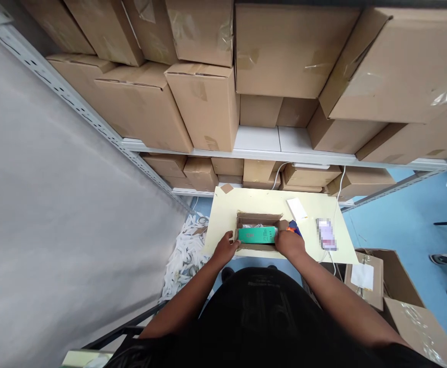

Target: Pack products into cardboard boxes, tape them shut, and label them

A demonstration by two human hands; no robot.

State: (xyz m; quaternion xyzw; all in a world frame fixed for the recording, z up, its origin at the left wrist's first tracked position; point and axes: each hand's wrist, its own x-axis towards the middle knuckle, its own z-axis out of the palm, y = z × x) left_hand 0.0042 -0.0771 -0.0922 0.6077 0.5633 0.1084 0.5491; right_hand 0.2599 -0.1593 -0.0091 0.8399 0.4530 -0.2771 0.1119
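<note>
An open cardboard box (259, 219) sits at the front of the pale yellow table. Inside it lies a long green product box (256, 235), with something clear or whitish behind it. My left hand (225, 249) is at the box's left wall, its thumb and forefinger apart and the thumb near the green box's end. At the right wall, my right hand (290, 244) has its fingers curled over the cardboard and covers the green box's right end. An orange and blue object (293, 227) shows just behind my right hand; its kind is partly hidden.
A white card or packet (297, 209) and a phone (326, 234) with a cable lie on the table (223, 214). Shelves of cardboard boxes (204, 107) rise behind. White paper strips (183, 255) cover the floor at left; cartons (365, 278) stand at right.
</note>
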